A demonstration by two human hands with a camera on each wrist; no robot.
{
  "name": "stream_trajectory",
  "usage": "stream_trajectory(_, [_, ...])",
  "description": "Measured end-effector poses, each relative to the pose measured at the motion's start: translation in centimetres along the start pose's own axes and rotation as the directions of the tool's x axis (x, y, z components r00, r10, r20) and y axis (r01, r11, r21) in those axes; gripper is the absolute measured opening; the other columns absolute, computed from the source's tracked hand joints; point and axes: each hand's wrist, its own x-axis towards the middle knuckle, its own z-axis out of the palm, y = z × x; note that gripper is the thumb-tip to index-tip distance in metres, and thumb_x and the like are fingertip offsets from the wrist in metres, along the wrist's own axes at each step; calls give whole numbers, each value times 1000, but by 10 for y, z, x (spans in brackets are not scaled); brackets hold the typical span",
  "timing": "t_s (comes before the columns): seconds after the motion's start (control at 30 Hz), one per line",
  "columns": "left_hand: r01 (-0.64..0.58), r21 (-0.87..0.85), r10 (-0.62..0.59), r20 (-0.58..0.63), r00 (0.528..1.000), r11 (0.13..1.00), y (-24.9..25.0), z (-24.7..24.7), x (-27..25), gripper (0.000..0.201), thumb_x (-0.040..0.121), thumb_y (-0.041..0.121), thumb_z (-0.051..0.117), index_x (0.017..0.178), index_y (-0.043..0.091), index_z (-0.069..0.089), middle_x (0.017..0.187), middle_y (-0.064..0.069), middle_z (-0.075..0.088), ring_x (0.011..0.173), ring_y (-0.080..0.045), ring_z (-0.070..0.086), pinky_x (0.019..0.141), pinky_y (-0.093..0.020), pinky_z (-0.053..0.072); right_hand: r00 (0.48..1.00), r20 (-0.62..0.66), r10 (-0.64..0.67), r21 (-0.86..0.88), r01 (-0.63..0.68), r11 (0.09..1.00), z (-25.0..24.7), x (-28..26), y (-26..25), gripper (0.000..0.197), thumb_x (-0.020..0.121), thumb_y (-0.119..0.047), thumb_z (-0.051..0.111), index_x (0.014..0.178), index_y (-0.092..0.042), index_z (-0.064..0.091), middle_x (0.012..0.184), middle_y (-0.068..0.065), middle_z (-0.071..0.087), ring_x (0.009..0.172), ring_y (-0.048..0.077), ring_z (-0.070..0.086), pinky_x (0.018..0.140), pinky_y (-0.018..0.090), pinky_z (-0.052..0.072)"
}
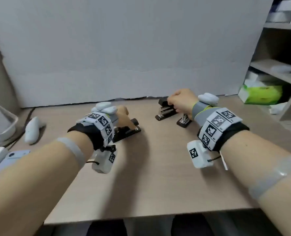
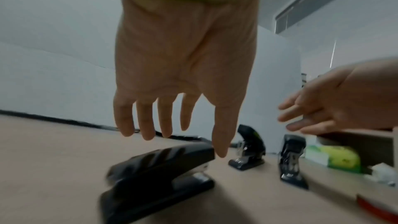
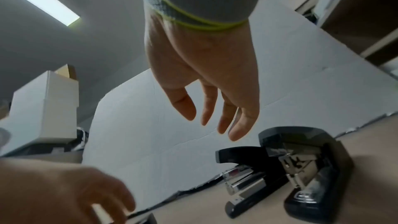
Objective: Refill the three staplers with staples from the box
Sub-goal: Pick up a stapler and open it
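Three black staplers stand on the wooden table [image 1: 158,176]. The left stapler [image 1: 127,129] [image 2: 159,168] lies with its top down, and my left hand [image 1: 124,114] [image 2: 200,139] hovers just over it, fingers straight, thumb tip close to its front end. The middle stapler [image 1: 167,109] [image 3: 243,173] and the right stapler [image 1: 184,120] [image 3: 312,168] have their tops raised, with metal magazines showing. My right hand [image 1: 175,101] [image 3: 211,122] hangs above these two, fingers loose and holding nothing. I cannot tell whether either hand touches a stapler. No staple box is plainly in view.
A white board [image 1: 124,48] closes the back of the table. At the right stands a shelf [image 1: 277,68] with a green tissue pack [image 1: 260,94]. A white handheld device [image 1: 32,128] and a phone [image 1: 13,155] lie at the left. A red-edged object [image 2: 376,209] lies low at the right.
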Motion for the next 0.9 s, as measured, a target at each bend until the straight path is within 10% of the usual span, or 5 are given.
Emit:
stream_trajectory(0.17, [16, 99, -21, 54, 998, 995, -24, 31, -7, 55, 61, 36, 76, 110, 15, 63, 100, -8, 68, 90, -28, 66, 84, -39, 56, 997, -66, 38, -58, -42, 997, 1, -12, 10, 32, 53, -28, 55, 78, -15, 71, 68, 5, 52, 67, 24, 46, 63, 34, 44])
stream_trajectory(0.4, [-22, 46, 30, -194, 981, 999, -40, 23, 20, 11, 78, 25, 61, 89, 22, 58, 77, -1, 62, 74, -25, 57, 58, -23, 42, 995, -60, 85, 28, -83, 996, 13, -3, 16, 24, 58, -20, 51, 78, -17, 65, 73, 7, 47, 71, 23, 40, 64, 37, 45])
stream_trajectory(0.63, [111, -146, -144, -239, 960, 983, -79, 5, 71, 26, 77, 33, 66, 86, 11, 56, 65, 1, 52, 74, -21, 57, 59, -18, 41, 980, -164, 109, -212, -143, 967, 37, 45, 3, 71, 76, -38, 59, 143, -23, 38, 136, 13, 44, 117, 33, 48, 98, 38, 40])
stream_trajectory(0.8, [116, -236, -155, -158, 975, 965, -82, 11, 81, 18, 80, 14, 71, 93, 9, 59, 85, -12, 61, 81, -30, 60, 79, -38, 51, 971, -137, 195, -250, -224, 942, 48, 67, 1, 69, 81, -44, 60, 140, -18, 34, 118, 12, 49, 95, 29, 40, 82, 33, 36])
stream_trajectory(0.9, [127, -191, -150, -117, 982, 973, -80, 12, 90, 54, 52, 44, 71, 95, 12, 61, 88, -5, 65, 81, -25, 63, 83, -37, 55, 963, -109, 246, -210, -264, 941, 53, 75, 0, 52, 77, -45, 64, 115, -13, 47, 90, 6, 54, 91, 28, 48, 83, 33, 43])
